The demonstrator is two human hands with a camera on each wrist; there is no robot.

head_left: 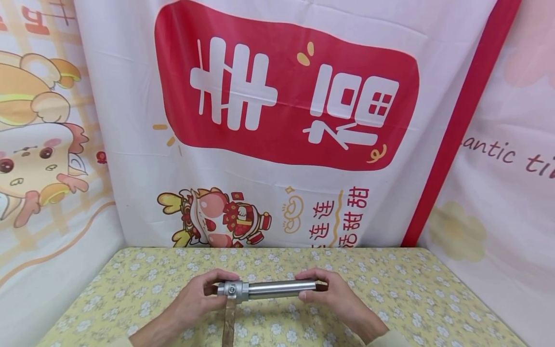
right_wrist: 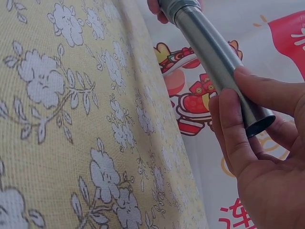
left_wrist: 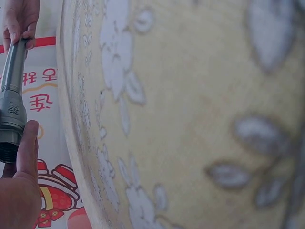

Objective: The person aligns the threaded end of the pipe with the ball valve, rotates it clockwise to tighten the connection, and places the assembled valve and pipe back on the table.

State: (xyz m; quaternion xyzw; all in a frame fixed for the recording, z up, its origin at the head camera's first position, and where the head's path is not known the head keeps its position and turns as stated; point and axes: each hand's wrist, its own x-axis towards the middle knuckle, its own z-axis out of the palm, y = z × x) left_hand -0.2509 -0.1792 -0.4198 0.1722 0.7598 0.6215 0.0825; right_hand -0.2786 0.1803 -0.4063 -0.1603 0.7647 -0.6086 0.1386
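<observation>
A metal ball valve (head_left: 234,289) is joined to a straight steel pipe (head_left: 279,289), both held level above the table. My left hand (head_left: 194,300) grips the valve's outer end between thumb and fingers. From the valve a flat brownish lever handle (head_left: 229,324) points toward me. At the other end, my right hand (head_left: 333,295) pinches the pipe with thumb and fingers. The pipe's open mouth (right_wrist: 260,126) shows between those fingers in the right wrist view. Raised lettering marks the valve body (left_wrist: 12,109) in the left wrist view, and its threaded opening faces the left palm.
A yellow cloth with white flowers covers the table (head_left: 390,289). Behind it hangs a white and red printed cloth (head_left: 286,86), with further printed cloths at the left (head_left: 47,144) and right (head_left: 494,202).
</observation>
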